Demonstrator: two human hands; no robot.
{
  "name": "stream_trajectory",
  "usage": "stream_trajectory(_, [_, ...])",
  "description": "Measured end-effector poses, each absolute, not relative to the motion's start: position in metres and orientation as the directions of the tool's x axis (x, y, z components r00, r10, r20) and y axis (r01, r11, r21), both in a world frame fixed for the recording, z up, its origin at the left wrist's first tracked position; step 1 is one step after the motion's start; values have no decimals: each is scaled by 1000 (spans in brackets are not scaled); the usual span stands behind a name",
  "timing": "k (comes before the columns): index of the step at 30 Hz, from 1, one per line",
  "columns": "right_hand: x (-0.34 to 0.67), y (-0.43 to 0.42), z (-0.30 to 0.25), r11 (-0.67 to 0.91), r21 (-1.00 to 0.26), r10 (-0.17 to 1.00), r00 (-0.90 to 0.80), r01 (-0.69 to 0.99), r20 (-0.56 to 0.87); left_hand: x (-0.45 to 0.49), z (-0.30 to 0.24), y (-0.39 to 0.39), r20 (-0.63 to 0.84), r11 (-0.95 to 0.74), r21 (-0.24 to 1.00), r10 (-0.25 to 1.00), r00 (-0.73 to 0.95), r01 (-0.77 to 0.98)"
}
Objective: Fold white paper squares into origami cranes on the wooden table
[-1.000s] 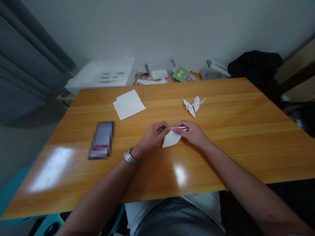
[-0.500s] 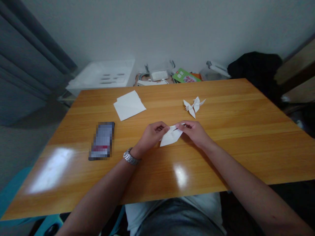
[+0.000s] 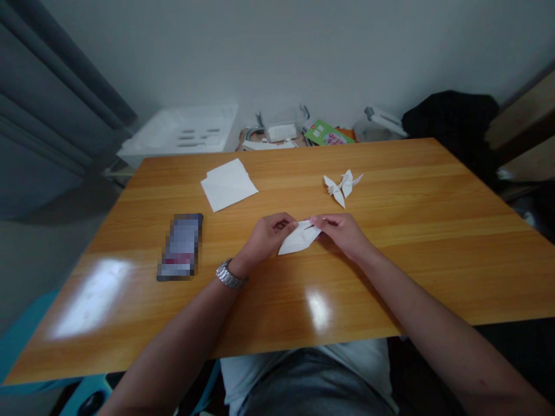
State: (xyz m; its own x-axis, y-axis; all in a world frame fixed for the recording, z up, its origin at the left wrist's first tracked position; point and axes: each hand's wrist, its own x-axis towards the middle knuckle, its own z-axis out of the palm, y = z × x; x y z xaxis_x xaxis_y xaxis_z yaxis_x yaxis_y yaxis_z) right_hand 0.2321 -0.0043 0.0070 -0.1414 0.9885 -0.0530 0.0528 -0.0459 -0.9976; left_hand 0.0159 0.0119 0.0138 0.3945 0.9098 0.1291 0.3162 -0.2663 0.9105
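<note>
Between my hands is a folded piece of white paper (image 3: 298, 239), held just over the wooden table (image 3: 390, 202). My left hand (image 3: 269, 236), with a metal-band watch at the wrist, pinches its upper left edge between thumb and fingers. At the upper right corner my right hand (image 3: 341, 232) grips it, thumb on top. A narrow slit shows between two layers near the right thumb. The fingers beneath the paper are partly hidden. Beyond my right hand lie two folded paper cranes (image 3: 343, 187), close together.
White paper sheets (image 3: 229, 185) lie stacked at the back left. A phone (image 3: 181, 247) with a blurred screen rests left of my left arm. Behind the table's far edge stand a white plastic tray (image 3: 173, 130), a green booklet (image 3: 325, 134) and a black cloth-like heap (image 3: 451, 118).
The folded paper has tilted slightly, its lower tip shifting left and its right part now tucked more under my right thumb. Both hands keep their hold in nearly the same place.
</note>
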Motion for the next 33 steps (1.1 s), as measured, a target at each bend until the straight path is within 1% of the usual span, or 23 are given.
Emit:
stream_trajectory(4, [234,-3,5,31,-989,981,-196,142,3,14,13,11,144,-308,880,899,414,362])
stream_trajectory(8, [233,-3,2,72,-967,958,-286,246,-1,13,13,9,126,-343,831,882,453,438])
stream_trajectory(12, [232,-4,0,82,-950,963,-269,300,-2,16,12,8,107,-325,827,892,440,459])
stream_trajectory(15, [233,-3,-1,88,-949,974,-227,304,17,17,13,6,101,-319,839,888,449,442])
stream_trajectory(18, [234,-1,-1,87,-950,987,-158,301,40,17,15,5,119,-350,828,873,472,438])
stream_trajectory(21, [235,2,-2,57,-968,997,-71,244,41,18,15,3,154,-378,827,865,477,417])
stream_trajectory(24, [237,4,-3,41,-984,999,-20,175,38,18,13,4,185,-359,851,888,422,384])
stream_trajectory(28, [236,3,-4,15,-991,999,-39,134,10,16,12,8,219,-334,871,921,323,361])
stream_trajectory(33, [231,-2,1,12,-989,991,-135,149,-9,13,10,12,192,-291,897,935,300,332])
